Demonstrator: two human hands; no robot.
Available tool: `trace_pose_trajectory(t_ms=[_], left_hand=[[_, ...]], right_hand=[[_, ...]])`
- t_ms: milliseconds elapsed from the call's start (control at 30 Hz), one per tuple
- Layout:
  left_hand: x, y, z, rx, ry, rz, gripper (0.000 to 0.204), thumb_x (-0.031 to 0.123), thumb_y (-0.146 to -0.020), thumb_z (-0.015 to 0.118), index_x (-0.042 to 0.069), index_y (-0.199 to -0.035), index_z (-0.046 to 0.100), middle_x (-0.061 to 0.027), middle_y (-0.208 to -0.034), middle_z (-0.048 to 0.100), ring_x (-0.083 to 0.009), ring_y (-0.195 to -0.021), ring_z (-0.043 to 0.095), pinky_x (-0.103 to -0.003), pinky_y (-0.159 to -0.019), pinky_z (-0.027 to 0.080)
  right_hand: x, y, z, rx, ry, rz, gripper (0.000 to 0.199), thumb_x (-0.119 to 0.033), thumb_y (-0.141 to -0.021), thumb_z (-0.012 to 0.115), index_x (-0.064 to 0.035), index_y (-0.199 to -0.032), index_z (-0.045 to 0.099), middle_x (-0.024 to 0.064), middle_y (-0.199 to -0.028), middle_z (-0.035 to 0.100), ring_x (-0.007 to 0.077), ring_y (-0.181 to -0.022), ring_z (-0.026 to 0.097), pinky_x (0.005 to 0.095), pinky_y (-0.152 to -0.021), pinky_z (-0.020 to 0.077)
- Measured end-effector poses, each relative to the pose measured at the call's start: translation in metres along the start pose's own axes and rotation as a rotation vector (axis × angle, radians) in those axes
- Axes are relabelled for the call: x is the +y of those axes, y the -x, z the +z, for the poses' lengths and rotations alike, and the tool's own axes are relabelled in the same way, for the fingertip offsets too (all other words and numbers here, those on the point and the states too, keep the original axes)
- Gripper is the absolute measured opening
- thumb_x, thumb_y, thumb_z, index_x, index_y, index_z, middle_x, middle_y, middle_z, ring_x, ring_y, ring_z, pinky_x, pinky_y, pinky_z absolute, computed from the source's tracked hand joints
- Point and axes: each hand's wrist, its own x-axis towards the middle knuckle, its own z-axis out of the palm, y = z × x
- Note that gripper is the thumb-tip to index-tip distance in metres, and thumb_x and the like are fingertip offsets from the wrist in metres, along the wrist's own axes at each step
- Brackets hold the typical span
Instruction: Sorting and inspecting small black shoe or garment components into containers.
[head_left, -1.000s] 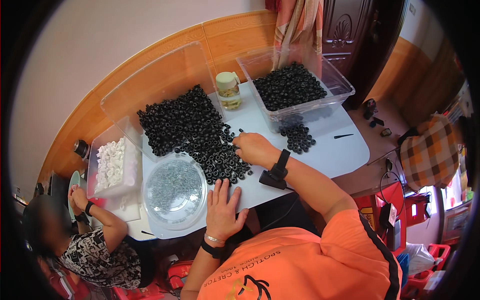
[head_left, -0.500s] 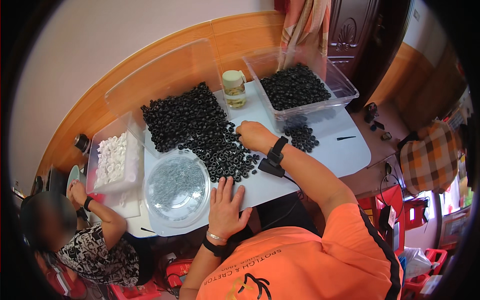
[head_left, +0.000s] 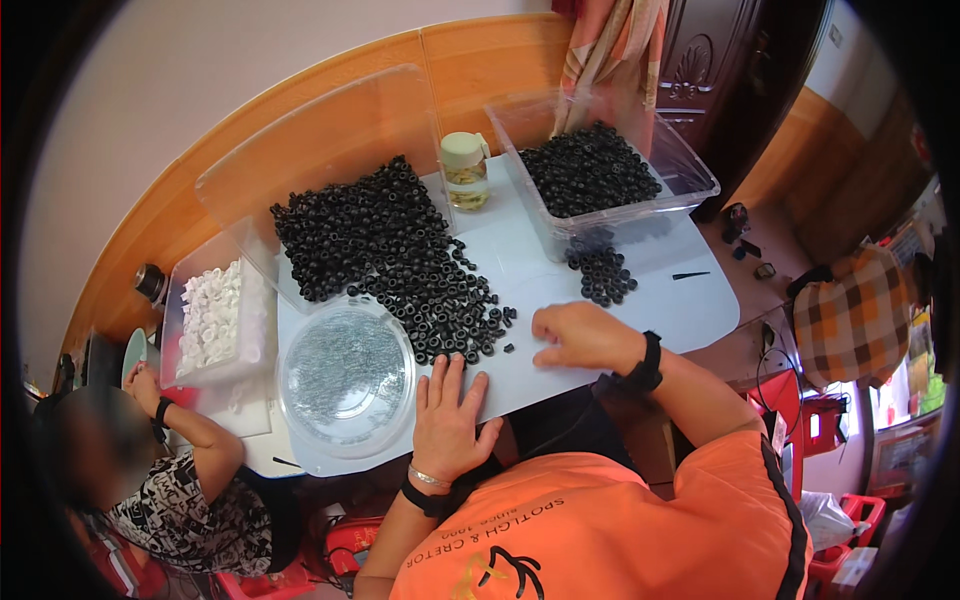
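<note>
A big heap of small black rings spreads over the white table. My left hand lies flat on the table at the heap's near edge, fingers apart, holding nothing. My right hand rests on the table to the right of the heap, fingers curled under toward a few stray rings; whether it holds any is hidden. A round clear bowl of fine grey metal parts sits just left of my left hand.
A clear bin of black rings stands at the back right, with a small cluster of rings in front. A jar, a tub of white parts and a clear lid are behind. Another person sits at lower left.
My right hand has drawn back from the black heap toward the table's near edge. My left hand has stayed flat in the same spot.
</note>
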Motion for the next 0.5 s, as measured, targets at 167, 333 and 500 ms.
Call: trace_pose_trajectory(t_ms=[167,333,500], left_hand=[[0.002,0.000,-0.001,0.001,0.007,-0.002,0.062,0.033,-0.075,0.071,0.007,-0.129,0.059,-0.0247,-0.146,0.039,-0.0438,-0.139,0.031,-0.058,-0.110,0.026],[0.002,0.000,0.002,0.008,0.002,0.006,0.061,0.034,-0.076,0.071,0.007,-0.129,0.059,-0.0247,-0.146,0.039,-0.0435,-0.139,0.031,-0.058,-0.111,0.026],[0.000,-0.001,0.002,0.005,0.001,0.003,0.060,0.034,-0.076,0.070,0.007,-0.129,0.059,-0.0250,-0.147,0.038,-0.0435,-0.140,0.031,-0.058,-0.111,0.026]], right_hand=[[-0.013,-0.012,0.024,-0.027,0.047,-0.017,0.028,-0.029,-0.080,0.072,-0.0042,-0.089,0.061,0.0148,-0.084,0.067,0.0355,-0.079,0.065,0.0463,-0.069,0.0481],[-0.023,-0.040,0.026,-0.016,0.026,-0.022,0.020,-0.024,-0.079,0.067,-0.0045,-0.084,0.063,0.0148,-0.077,0.067,0.0369,-0.078,0.065,0.0479,-0.070,0.0491],[-0.019,-0.049,0.020,0.045,0.044,-0.044,0.016,-0.022,-0.081,0.066,-0.0070,-0.085,0.066,0.0141,-0.081,0.068,0.0355,-0.079,0.065,0.0461,-0.071,0.0490]])
